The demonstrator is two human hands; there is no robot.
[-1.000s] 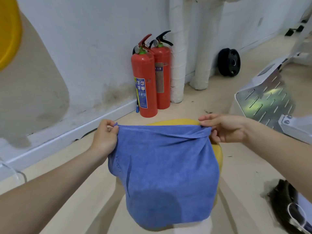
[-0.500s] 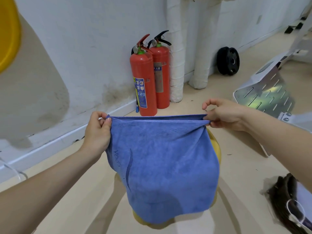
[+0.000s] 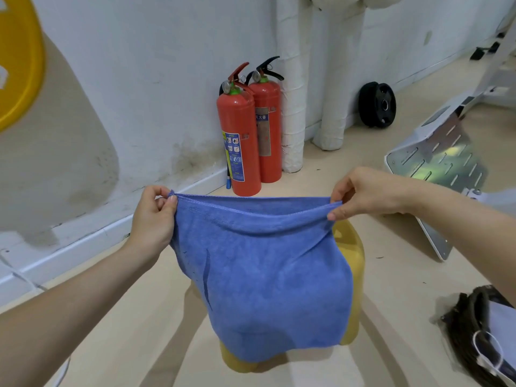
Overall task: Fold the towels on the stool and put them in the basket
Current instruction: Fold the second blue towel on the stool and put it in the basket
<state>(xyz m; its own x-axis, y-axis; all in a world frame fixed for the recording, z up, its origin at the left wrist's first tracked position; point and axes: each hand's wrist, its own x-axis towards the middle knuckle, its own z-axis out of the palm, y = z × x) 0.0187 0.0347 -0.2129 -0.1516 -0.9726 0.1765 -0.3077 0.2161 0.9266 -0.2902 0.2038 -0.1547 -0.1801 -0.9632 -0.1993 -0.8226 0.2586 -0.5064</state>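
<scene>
A blue towel (image 3: pixel 268 277) hangs in the air in front of me, stretched by its top edge. My left hand (image 3: pixel 153 219) pinches the top left corner and my right hand (image 3: pixel 365 194) pinches the top right corner. Behind and below the towel stands the yellow stool (image 3: pixel 351 275), mostly hidden by the cloth; only its right side and a foot show. A dark woven basket (image 3: pixel 469 328) with white cloth in it sits on the floor at the lower right edge.
Two red fire extinguishers (image 3: pixel 245 135) stand against the white wall ahead, beside wrapped white pipes (image 3: pixel 291 107). A black weight plate (image 3: pixel 377 104) leans at the wall further right. A white metal frame (image 3: pixel 435 174) lies on the floor at right. A yellow round object (image 3: pixel 19 60) is at the upper left.
Both hands have lifted the towel up off the stool and pulled its top edge wider and tauter. More of the stool now shows beneath.
</scene>
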